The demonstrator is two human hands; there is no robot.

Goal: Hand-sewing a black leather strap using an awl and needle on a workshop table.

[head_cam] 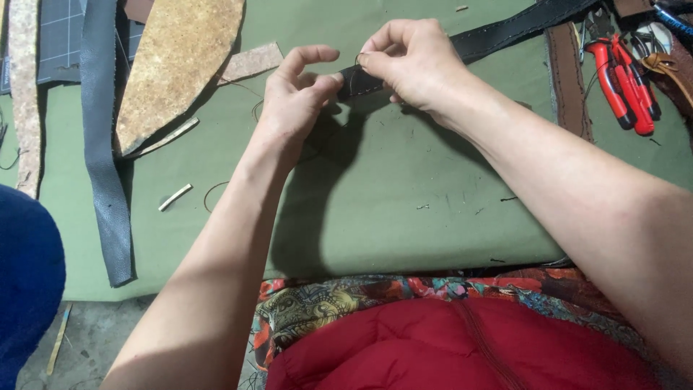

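The strap (505,32) is lying across the top of the green mat (404,195), running from the upper right corner down to its near end, which you are gripping above the middle of the mat. Your left hand (299,94) is pinching that end between thumb and forefinger, fingers closed narrow on it, which is keeping the leather steady and slightly raised off the mat. Your right hand (411,65) is meeting it from the other side, fingertips bunched tight on the strap's edge just beside your left thumb; a thin loop of thread (359,59) is showing there, and I cannot tell whether a needle is in those fingers. Working with both hands touching like this is giving you fine control at one small spot.

The rest is sitting out of your way: red pliers (624,83) are lying at the far right, near a brown strip (567,79). A tan hide (177,65) and a grey strip (101,137) are resting well apart on the left, with small offcuts (175,196) scattered between.
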